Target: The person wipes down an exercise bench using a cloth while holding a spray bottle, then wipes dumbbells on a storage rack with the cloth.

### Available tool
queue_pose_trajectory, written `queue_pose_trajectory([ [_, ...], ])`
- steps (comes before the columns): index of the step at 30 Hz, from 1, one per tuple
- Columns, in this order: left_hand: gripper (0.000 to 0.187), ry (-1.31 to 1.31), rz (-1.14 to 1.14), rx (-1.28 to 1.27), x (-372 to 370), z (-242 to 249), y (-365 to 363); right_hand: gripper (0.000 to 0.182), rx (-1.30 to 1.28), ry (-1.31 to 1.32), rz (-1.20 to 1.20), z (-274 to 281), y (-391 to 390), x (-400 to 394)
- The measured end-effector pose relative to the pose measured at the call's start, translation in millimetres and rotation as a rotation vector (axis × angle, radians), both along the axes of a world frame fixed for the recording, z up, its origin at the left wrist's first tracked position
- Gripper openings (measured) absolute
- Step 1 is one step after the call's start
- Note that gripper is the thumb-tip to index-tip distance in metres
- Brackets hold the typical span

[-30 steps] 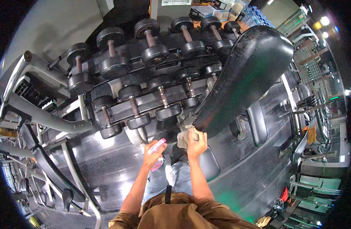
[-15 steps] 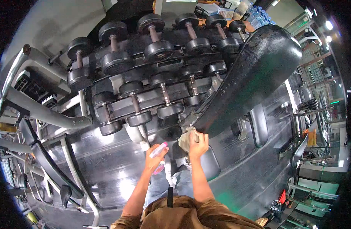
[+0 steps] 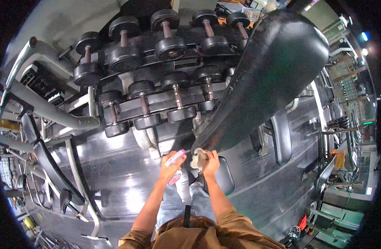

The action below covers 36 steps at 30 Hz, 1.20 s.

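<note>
My left hand (image 3: 170, 169) is wrapped round a spray bottle (image 3: 174, 159) with a pink nozzle and a clear body with pink at its lower end. To its right, my right hand (image 3: 211, 164) grips a crumpled pale cloth (image 3: 196, 159). The cloth is right at the lower end of a long black padded bench backrest (image 3: 277, 79), which slants up to the right. Its surface looks scuffed along the left edge. Just below the right hand is the bench's black seat pad (image 3: 224, 176), partly hidden by my forearm.
A two-tier rack of black dumbbells (image 3: 170, 47) stands ahead, behind the bench. On the left is a grey-framed machine (image 3: 53, 112) with a black pad. Another black bench pad (image 3: 281, 139) is at the right. Dark flooring (image 3: 116, 174) reflects the lights.
The view has moved closer to the backrest, which looks larger and lower. My right hand and the cloth have shifted slightly down, and my left hand with the bottle slightly right.
</note>
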State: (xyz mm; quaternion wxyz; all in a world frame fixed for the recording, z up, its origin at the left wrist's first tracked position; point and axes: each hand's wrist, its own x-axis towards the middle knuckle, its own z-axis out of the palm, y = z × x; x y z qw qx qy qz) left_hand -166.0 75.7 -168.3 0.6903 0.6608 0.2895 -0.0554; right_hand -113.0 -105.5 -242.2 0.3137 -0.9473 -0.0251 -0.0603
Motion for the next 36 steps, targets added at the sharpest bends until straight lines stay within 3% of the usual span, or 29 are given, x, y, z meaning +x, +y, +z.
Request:
queue_pose_trajectory([
  [4,0.028,0.017,0.07,-0.026,-2.6,-0.4,-27.0,0.033,0.318,-0.056,0.08,39.5,-21.0,20.4],
  [9,0.029,-0.043,0.175,0.082,1.9,-4.3,-70.4,0.03,0.479,-0.104,0.145,64.5,-47.1,42.0],
  [12,0.03,-0.091,0.227,0.098,8.8,-17.9,-92.7,0.026,0.73,0.1,-0.01,59.8,-68.9,37.5],
  [17,0.033,-0.12,0.304,0.197,18.5,-40.2,-114.1,0.023,0.644,0.181,0.0,61.2,-87.3,21.4],
  [23,0.028,-0.121,0.359,0.221,-1.4,-55.7,-105.5,0.033,0.516,-0.236,0.313,47.9,-41.5,46.2],
  [25,0.025,-0.11,0.347,0.113,-9.8,-39.2,-102.1,0.039,0.514,-0.241,0.271,28.9,-28.6,46.3],
  [29,0.024,-0.072,0.335,0.013,-38.3,-54.7,-101.0,0.037,0.396,-0.219,0.258,-24.5,-43.8,23.5],
  [30,0.015,-0.076,0.278,0.107,-45.9,-62.7,-100.2,0.037,0.378,-0.178,0.242,-37.8,-53.8,19.3],
  [33,0.014,-0.08,0.253,0.047,-62.3,-70.0,-100.7,0.034,0.4,-0.126,0.188,-34.8,-62.4,24.6],
  [36,0.015,-0.032,0.264,0.002,-65.1,-63.2,-102.9,0.036,0.43,-0.279,0.138,-11.4,-55.4,31.9],
])
